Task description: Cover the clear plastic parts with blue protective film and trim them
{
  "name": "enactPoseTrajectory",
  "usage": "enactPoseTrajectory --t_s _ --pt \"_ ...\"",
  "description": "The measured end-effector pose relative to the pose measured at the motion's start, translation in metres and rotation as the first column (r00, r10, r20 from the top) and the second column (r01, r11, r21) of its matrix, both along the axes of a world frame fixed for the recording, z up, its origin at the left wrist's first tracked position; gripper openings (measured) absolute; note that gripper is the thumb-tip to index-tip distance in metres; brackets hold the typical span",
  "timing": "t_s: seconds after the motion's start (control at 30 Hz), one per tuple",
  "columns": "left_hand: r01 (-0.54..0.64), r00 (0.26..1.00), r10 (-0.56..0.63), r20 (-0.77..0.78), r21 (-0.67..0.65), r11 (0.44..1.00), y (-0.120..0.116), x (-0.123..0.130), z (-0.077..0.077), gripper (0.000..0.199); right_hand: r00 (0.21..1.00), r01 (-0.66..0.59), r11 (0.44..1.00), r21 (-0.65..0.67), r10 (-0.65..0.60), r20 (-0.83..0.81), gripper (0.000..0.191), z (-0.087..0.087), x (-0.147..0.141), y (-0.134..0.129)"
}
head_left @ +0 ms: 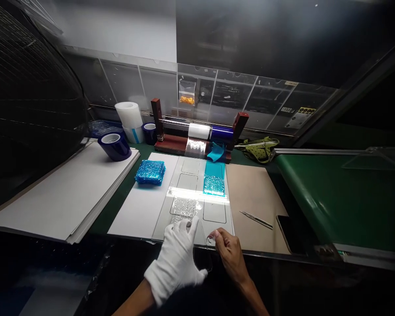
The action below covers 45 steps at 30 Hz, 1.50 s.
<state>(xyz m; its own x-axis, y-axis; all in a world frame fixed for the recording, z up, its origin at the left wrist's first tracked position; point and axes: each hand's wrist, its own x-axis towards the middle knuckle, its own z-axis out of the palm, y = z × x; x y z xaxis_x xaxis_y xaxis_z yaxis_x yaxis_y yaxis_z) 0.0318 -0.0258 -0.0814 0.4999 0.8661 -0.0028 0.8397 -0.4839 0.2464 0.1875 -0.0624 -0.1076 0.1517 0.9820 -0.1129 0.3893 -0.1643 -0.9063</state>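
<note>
Labels (299, 120) at upper right of the head view are too small to read. At lower centre, my bare right hand (231, 252) pinches clear film (211, 240) (its edges hard to make out). My gloved left hand (177, 250) spreads thumb from fingers at a clear pane (202, 258); whether it grips, I can't tell. Shadow dims the phone (287, 232), lower right.

Labels (299, 119) on clear panel (232, 93): none readable.

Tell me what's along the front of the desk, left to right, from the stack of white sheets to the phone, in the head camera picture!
Stack of white sheets, gloved left hand, bare right hand, tweezers, phone.
</note>
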Motion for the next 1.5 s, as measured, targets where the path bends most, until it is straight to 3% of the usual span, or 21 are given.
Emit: enactPoseTrajectory --t_s 0.07,0.17,0.23,0.3,0.37,0.43,0.47,0.57,0.67,0.73,0.8,0.83,0.9,0.97,1.03,1.1,1.17,1.23,1.3,1.4,1.5 --pt "-0.018 0.99 0.022 -0.14 0.029 0.999 -0.003 0.002 0.004 0.112 0.977 -0.041 0.997 0.065 0.026 0.213 0.041 -0.002 -0.006 -0.001" --pt "-0.014 0.935 0.029 -0.352 0.045 0.999 -0.008 0.013 0.011 0.109 0.823 -0.112 0.98 0.163 0.0 0.568 0.041 -0.009 -0.018 -0.004" --pt "0.026 0.896 -0.003 -0.444 0.046 0.999 -0.01 0.02 0.015 0.106 0.73 -0.125 0.972 0.2 -0.046 0.682 0.043 -0.012 -0.023 -0.006" --pt "0.064 0.89 -0.031 -0.454 0.056 0.996 -0.012 0.021 0.016 0.102 0.74 -0.079 0.974 0.211 -0.084 0.667 0.043 -0.011 -0.024 -0.008" --pt "0.07 0.942 -0.039 -0.334 0.082 0.994 -0.013 0.015 0.009 0.105 0.851 0.01 0.984 0.178 -0.101 0.515 0.041 -0.005 -0.02 -0.011" --pt "0.087 0.994 -0.079 -0.076 0.096 0.992 -0.013 0.004 -0.006 0.113 0.973 0.07 0.995 0.073 -0.084 0.215 0.042 0.004 -0.013 -0.012" --pt "0.106 0.99 -0.114 0.084 0.095 0.99 -0.013 0.0 -0.017 0.117 0.997 0.07 0.997 0.012 -0.07 0.039 0.043 0.008 -0.01 -0.013" --pt "0.161 0.846 -0.189 0.498 0.099 0.982 -0.014 -0.003 -0.049 0.122 0.929 0.029 0.995 -0.092 -0.061 -0.364 0.046 0.017 -0.002 -0.012" --pt "0.15 0.724 -0.164 0.67 0.08 0.985 -0.016 0.008 -0.06 0.13 0.869 0.02 0.993 -0.118 -0.076 -0.489 0.048 0.02 0.004 -0.009" --pt "0.11 0.784 -0.139 0.605 0.085 0.99 -0.016 0.015 -0.049 0.127 0.929 0.029 0.996 -0.088 -0.059 -0.364 0.048 0.022 0.006 -0.008" --pt "0.053 0.926 -0.083 0.368 0.092 0.994 -0.014 0.019 -0.029 0.117 0.998 0.06 0.998 0.0 -0.059 -0.013 0.045 0.022 0.002 -0.006" --pt "0.029 0.978 -0.046 0.203 0.085 0.996 -0.013 0.021 -0.018 0.111 0.978 0.063 0.997 0.047 -0.071 0.197 0.045 0.021 -0.002 -0.006" --pt "0.005 0.996 0.001 -0.09 0.062 0.998 -0.009 0.021 -0.001 0.1 0.853 0.048 0.993 0.108 -0.097 0.513 0.046 0.015 -0.013 -0.005" --pt "-0.005 0.98 0.016 -0.2 0.056 0.998 -0.006 0.018 0.004 0.098 0.78 0.054 0.991 0.124 -0.119 0.614 0.047 0.009 -0.021 -0.004" --pt "0.007 0.994 -0.004 -0.113 0.03 1.0 -0.003 0.012 -0.003 0.104 0.848 0.09 0.991 0.102 -0.13 0.513 0.046 0.006 -0.021 -0.003" --pt "0.077 0.995 -0.073 0.06 -0.062 0.995 0.0 0.002 -0.016 0.112 0.966 0.092 0.996 0.013 -0.093 0.241 0.046 0.005 -0.012 -0.004" --pt "0.19 0.965 -0.153 0.211 -0.166 0.968 0.002 -0.009 -0.027 0.116 0.997 0.009 0.995 -0.096 -0.016 -0.071 0.05 0.006 0.0 -0.005" --pt "0.265 0.937 -0.199 0.288 -0.21 0.941 0.005 -0.016 -0.033 0.117 0.963 -0.079 0.98 -0.18 0.029 -0.267 0.052 0.007 0.012 -0.007" --pt "0.295 0.922 -0.221 0.319 -0.207 0.933 0.007 -0.018 -0.035 0.116 0.938 -0.047 0.976 -0.211 -0.03 -0.345 0.053 0.008 0.022 -0.01" --pt "0.291 0.906 -0.211 0.366 -0.176 0.94 0.009 -0.016 -0.038 0.116 0.853 0.263 0.95 -0.166 -0.309 -0.419 0.048 0.004 0.039 -0.018" --pt "0.26 0.87 -0.134 0.474 -0.21 0.943 0.01 -0.012 -0.048 0.114 0.645 0.559 0.813 -0.163 -0.55 -0.531 0.043 -0.022 0.06 -0.039"
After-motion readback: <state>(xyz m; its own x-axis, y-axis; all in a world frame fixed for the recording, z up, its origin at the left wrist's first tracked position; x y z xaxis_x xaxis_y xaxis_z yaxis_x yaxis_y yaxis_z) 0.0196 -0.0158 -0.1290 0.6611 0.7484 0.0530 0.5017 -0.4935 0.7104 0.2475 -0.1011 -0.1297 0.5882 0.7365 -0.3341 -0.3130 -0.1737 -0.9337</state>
